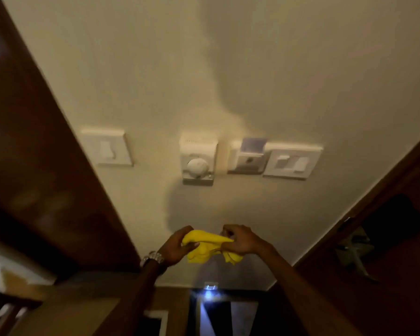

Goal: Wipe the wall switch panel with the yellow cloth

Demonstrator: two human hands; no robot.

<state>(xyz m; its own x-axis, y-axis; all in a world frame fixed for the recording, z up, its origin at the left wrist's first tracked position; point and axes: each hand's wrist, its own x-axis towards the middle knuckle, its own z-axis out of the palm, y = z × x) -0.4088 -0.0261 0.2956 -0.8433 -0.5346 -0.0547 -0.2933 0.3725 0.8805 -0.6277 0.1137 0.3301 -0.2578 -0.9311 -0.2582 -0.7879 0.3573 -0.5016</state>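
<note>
- The dial panel [197, 159], a white wall plate with a round knob, sits mid-wall and serves as the landmark here.
- Both hands hold the yellow cloth [207, 246] well below the dial panel, clear of the wall fittings and touching none of them.
- The left hand [177, 247] is curled around the cloth's left end, fingers closed on the fabric; a metal wristwatch [152, 258] sits on that wrist.
- The right hand [240, 240] pinches the cloth's right end, fingers closed on it, with bunched folds hanging under the fist.
- The cloth is stretched between the two hands and crumpled rather than flat.
- To the left of the dial panel, apart from it, is a single switch plate [108, 147].
- Just right of the dial panel is a card-holder unit [249, 157] with a pale blue-lit slot on top, and touching its right side a double switch plate [292, 162].
- A dark wooden door frame [34, 154] runs diagonally far left of the dial panel; another wooden frame [374, 197] slants at the lower right.
- The hands' shadow falls on the cream wall [277, 69] just under the dial panel.
</note>
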